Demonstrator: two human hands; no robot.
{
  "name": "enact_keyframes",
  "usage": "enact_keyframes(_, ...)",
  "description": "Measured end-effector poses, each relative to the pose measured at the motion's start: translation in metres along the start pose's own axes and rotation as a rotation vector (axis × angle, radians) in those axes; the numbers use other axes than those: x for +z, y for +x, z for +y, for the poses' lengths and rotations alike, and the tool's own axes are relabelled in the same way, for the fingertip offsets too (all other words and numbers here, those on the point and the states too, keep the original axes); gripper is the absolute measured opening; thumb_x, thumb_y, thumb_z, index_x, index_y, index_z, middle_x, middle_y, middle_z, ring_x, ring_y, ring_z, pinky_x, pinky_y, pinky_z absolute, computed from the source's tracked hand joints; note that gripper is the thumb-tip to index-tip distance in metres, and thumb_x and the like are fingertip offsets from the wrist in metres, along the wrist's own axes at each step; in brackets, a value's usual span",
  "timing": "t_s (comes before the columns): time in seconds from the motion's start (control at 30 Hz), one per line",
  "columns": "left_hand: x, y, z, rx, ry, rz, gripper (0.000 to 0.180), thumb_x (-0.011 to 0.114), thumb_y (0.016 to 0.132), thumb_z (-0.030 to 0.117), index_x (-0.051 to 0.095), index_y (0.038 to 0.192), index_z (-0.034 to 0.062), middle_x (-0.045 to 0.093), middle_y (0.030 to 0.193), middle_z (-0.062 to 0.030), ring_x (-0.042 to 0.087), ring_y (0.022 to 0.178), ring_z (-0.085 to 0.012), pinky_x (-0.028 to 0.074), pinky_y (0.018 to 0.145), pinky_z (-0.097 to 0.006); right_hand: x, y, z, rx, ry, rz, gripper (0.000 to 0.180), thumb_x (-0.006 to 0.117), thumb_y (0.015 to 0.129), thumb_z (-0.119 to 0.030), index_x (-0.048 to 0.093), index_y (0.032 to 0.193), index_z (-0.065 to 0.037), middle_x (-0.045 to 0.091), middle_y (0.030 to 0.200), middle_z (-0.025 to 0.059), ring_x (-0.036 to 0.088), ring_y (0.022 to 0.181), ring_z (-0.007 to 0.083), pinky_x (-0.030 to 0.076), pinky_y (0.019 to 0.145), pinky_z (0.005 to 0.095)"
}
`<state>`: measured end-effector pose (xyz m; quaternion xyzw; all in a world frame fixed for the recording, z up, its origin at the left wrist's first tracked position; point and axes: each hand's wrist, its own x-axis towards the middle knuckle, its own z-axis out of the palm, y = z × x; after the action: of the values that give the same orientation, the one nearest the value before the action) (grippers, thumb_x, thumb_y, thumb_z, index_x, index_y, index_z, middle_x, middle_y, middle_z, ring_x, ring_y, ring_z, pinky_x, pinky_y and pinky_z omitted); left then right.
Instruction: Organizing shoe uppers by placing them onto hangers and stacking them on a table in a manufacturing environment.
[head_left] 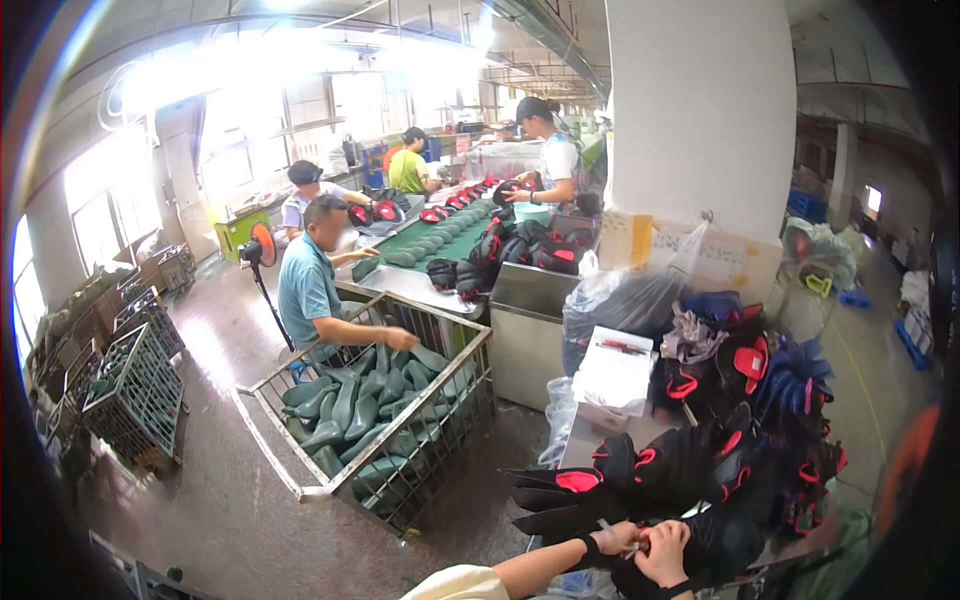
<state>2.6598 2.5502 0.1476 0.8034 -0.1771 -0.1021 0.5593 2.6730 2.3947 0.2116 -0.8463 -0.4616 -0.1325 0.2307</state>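
At the lower right, my left hand (618,537) and my right hand (664,553) are close together, fingers closed on a black shoe upper (628,577) with red lining. A thin pale strip or stick (604,525) shows at my left fingers; its kind is unclear. Both wrists wear dark bands. My fingers partly hide the upper. Just beyond my hands, a row of black shoe uppers (625,470) with red lining lies fanned out on a metal table (580,440).
A metal cage cart (490,375) full of green shoe lasts (365,400) stands left of the table, a person in blue (305,285) reaching into it. Several people work along a green conveyor (465,245). White papers (615,370) and bundled uppers (790,385) lie nearby.
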Motion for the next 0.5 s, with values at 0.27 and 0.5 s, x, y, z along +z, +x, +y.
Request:
enact_keyframes(0.27, -0.009, 0.007, -0.006, -0.192, -0.302, -0.126, 0.008, 0.061, 0.071, 0.009, 0.063, 0.075, 0.0018, 0.059, 0.061, -0.0059, 0.058, 0.053, -0.0133, 0.046, 0.05, -0.026, -0.025, 0.008, -0.021, 0.035, 0.076, -0.05, 0.018, 0.061, 0.071, -0.024, 0.056, 0.083, -0.011, 0.055, 0.088, 0.0082, 0.045, 0.1, 0.0267, 0.022, 0.095, 0.0467)
enact_keyframes(0.5, -0.009, 0.002, 0.011, -0.145, -0.117, -0.141, 0.023, 0.053, 0.085, 0.019, 0.063, 0.074, 0.0014, 0.059, 0.056, -0.0061, 0.058, 0.051, -0.0131, 0.045, 0.051, -0.027, 0.001, 0.001, 0.011, 0.017, 0.258, 0.175, 0.007, 0.063, 0.061, -0.014, 0.06, 0.06, -0.007, 0.057, 0.069, 0.0078, 0.054, 0.077, 0.0256, 0.042, 0.072, 0.0365)
